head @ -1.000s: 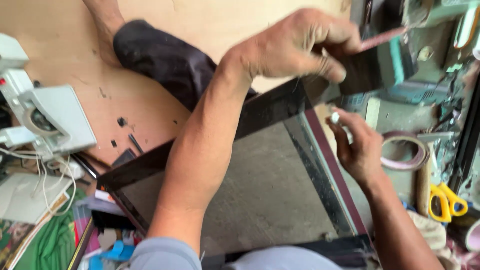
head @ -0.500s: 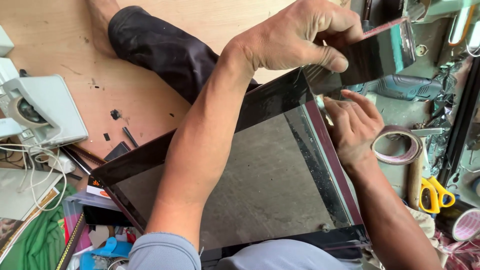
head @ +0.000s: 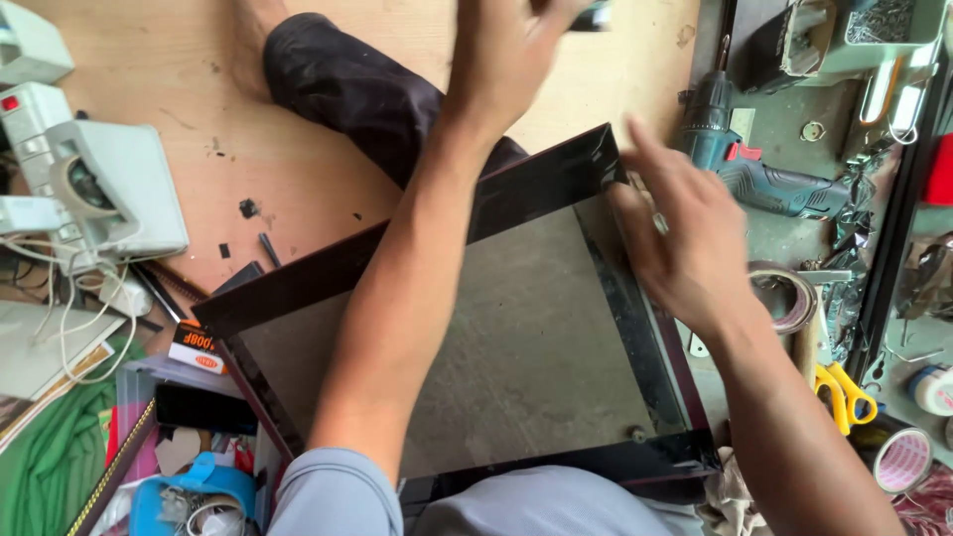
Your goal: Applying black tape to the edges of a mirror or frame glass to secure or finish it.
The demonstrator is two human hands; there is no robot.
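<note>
Now lifted off the dark picture frame [head: 556,179] resting across the lap, left hand [head: 511,55] blurred at top, grip impossible to tell; right hand [head: 685,233] released, fingers spread over the frame's far corner.

Drill [head: 759,169] lies right of the frame [head: 417,253]; scissors [head: 844,395] nearer.

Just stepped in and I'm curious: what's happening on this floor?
A person sits on a plywood floor with a dark picture frame across their lap. The right hand rests on the frame's far corner; the left hand is raised above it, blurred. A cordless drill, tape rolls and yellow-handled scissors lie alongside.
</note>
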